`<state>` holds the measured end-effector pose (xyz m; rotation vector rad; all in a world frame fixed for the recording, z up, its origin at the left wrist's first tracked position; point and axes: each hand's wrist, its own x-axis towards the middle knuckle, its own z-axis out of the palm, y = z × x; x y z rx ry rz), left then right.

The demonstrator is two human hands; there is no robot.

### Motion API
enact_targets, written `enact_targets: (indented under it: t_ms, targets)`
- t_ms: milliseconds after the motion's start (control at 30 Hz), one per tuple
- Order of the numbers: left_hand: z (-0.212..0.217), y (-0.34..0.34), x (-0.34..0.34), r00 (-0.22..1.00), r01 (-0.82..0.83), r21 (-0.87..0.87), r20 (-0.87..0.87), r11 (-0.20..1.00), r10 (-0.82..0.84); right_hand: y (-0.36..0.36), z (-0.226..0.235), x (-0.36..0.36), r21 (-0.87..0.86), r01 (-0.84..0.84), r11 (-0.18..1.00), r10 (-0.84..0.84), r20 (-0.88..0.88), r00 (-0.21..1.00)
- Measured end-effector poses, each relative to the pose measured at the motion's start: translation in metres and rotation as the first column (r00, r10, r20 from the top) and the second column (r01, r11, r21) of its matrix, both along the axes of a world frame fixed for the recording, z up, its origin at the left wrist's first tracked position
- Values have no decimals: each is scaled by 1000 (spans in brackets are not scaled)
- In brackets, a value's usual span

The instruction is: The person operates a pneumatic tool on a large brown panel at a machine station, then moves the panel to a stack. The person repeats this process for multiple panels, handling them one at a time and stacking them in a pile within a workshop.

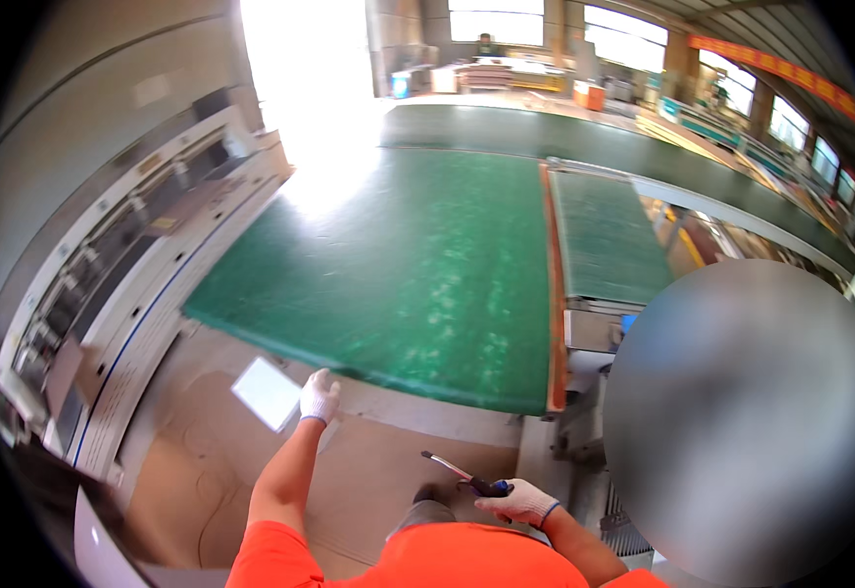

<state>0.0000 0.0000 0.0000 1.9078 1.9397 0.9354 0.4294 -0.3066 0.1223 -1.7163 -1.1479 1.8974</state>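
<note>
My left hand, in a white glove, reaches forward near the close edge of the green belt table. Its fingers are closed at the corner of a small white rectangular panel, which tilts out to the left above the brown floor; the exact grip is blurred. Lower and to the right, close to my body, my gloved right hand is wrapped round a hand tool with a black-and-blue body. A slim, light shaft with a dark tip points from it toward the upper left; its exact kind is unclear.
A long white machine runs along the left wall. A brown edge strip borders the belt's right side, beside a narrower green belt. One large blurred grey round shape hides the lower right. Brown sheeting covers the floor.
</note>
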Motion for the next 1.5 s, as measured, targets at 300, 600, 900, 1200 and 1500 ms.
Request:
enact_targets:
  t_ms: [300, 600, 900, 1200, 1500]
  targets:
    - [48, 119, 299, 844, 276, -123, -444, 953, -302, 22, -5, 82, 10, 762, 647, -759, 104, 643]
    - [69, 250, 355, 805, 300, -179, -479, 937, -349, 147, -76, 88, 67, 870, 489, -856, -155, 493]
    - [64, 373, 399, 783, 374, -144, -481, 916, -395, 174, -50, 83, 111, 878, 466, -885, 33, 465]
    - [48, 371, 437, 685, 540, -58, -550, 840, -478, 170, -36, 84, 200, 816, 543, -840, 143, 524]
    - [55, 197, 468, 391, 886, 222, 118, 408, -913, 102, -3, 128, 247, 964, 104, -993, -36, 116]
